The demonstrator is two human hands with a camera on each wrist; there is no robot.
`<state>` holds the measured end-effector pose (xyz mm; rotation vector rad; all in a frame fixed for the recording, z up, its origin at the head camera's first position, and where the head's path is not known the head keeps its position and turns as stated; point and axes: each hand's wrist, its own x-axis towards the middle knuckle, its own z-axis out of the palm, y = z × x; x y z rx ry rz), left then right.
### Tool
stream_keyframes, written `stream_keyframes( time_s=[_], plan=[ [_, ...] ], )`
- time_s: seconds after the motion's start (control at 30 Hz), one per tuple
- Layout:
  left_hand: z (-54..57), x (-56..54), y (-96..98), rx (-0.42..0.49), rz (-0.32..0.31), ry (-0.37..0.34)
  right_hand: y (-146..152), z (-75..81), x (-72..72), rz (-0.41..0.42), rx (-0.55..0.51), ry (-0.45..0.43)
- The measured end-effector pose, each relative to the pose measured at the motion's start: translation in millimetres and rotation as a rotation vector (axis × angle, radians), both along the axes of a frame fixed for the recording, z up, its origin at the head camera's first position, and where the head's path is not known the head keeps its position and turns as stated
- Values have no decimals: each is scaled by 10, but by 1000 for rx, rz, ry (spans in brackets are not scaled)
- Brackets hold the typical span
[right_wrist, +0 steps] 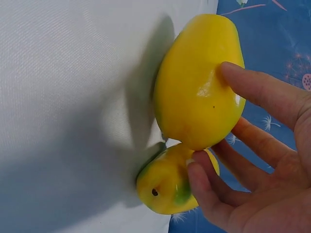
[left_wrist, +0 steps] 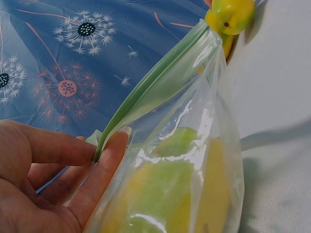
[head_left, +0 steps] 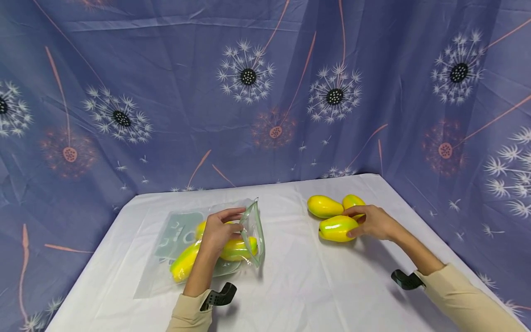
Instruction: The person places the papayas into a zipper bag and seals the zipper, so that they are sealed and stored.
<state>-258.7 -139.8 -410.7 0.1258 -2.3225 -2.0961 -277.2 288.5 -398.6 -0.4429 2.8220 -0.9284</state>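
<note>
In the head view, a clear zip bag point(head_left: 163, 272) with a green-edged mouth lies on the left of the table. Yellow-green papayas point(head_left: 184, 263) show through its plastic. My left hand point(head_left: 217, 233) pinches the rim of the bag's mouth, thumb on one side and fingers on the other, as the left wrist view shows at the green zip strip point(left_wrist: 141, 92). To the right, my right hand point(head_left: 375, 222) grips the nearest papaya point(head_left: 337, 228), its thumb point(right_wrist: 257, 90) on one side and fingers around the other. Another papaya point(right_wrist: 167, 182) sits close by those fingers.
Behind the gripped fruit stand two more papayas, one at the left point(head_left: 325, 206) and one at the right point(head_left: 352, 201). A white cloth point(head_left: 290, 286) covers the table. A blue dandelion-print curtain point(head_left: 186, 115) hangs along its back and sides.
</note>
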Motion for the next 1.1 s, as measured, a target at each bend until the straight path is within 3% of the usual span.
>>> stream_keyframes(
  time_s=[0.2, 0.87, 1.1],
  plan=[
    [3, 0, 2, 0, 2, -1, 0, 19, 11, 13, -37, -19],
    [-2, -2, -2, 17, -13, -3, -326, 94, -24, 3, -67, 73],
    [-9, -9, -23, 43, -23, -14, -527, 99, -36, 27, -153, 29]
  ],
)
